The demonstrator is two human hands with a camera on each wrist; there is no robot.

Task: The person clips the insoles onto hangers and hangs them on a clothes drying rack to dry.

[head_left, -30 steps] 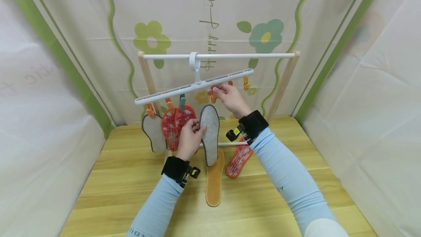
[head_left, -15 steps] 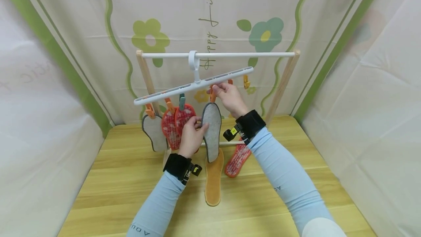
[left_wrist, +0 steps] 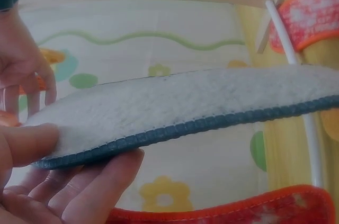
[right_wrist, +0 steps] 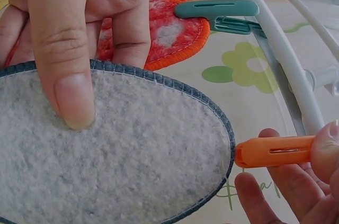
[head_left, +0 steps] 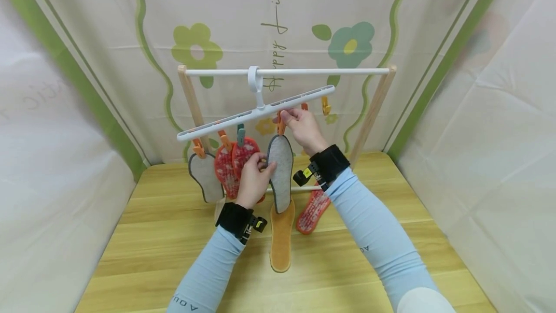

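My left hand (head_left: 264, 165) grips a grey felt insole with a blue stitched edge (head_left: 281, 173), thumb (right_wrist: 69, 75) on its face and fingers (left_wrist: 90, 192) behind. It holds the insole upright, its top end just under an orange clip (head_left: 281, 126). My right hand (head_left: 287, 116) pinches that orange clip (right_wrist: 273, 151), which hangs from the white clip hanger (head_left: 256, 112). In the right wrist view the clip's tip is at the insole's (right_wrist: 132, 155) rim; whether it bites the felt is unclear.
The hanger hooks on a white rail (head_left: 304, 72) between wooden posts. One grey insole (head_left: 204, 177) and two red patterned insoles (head_left: 236, 163) hang at its left end. A tan insole (head_left: 281, 240) and a red one (head_left: 312, 211) lie on the wooden table (head_left: 152, 235).
My left hand has raised the grey insole slightly, bringing its top end closer to the orange clip. My right hand has stayed on the clip.
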